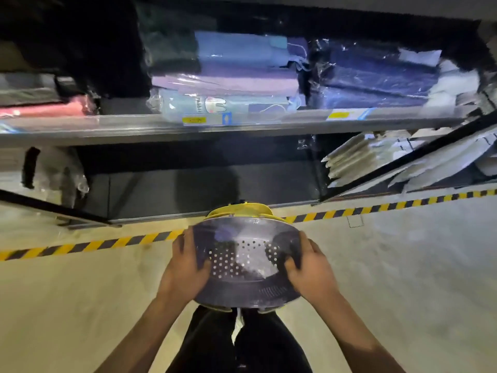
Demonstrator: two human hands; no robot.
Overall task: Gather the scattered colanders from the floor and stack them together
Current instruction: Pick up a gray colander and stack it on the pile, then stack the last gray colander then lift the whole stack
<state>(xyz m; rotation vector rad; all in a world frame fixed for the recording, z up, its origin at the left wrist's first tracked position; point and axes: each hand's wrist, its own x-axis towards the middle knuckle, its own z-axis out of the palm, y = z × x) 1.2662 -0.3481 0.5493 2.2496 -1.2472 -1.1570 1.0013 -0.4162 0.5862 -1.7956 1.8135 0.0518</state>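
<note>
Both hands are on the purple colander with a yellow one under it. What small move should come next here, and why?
Probably press the purple colander down until it seats squarely in the yellow colander. The left hand and right hand grip its opposite sides, and yellow rim shows beyond its far edge and below its near edge, so the pair looks nested but maybe not fully settled.

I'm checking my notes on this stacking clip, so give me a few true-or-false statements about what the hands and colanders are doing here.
1. Both hands grip the purple colander: the left hand and the right hand. True.
2. The purple colander lies on the floor. False: it is held above the floor.
3. A yellow colander shows beyond the purple one. True.
4. The striped tape is red and white. False: yellow and black.
</note>
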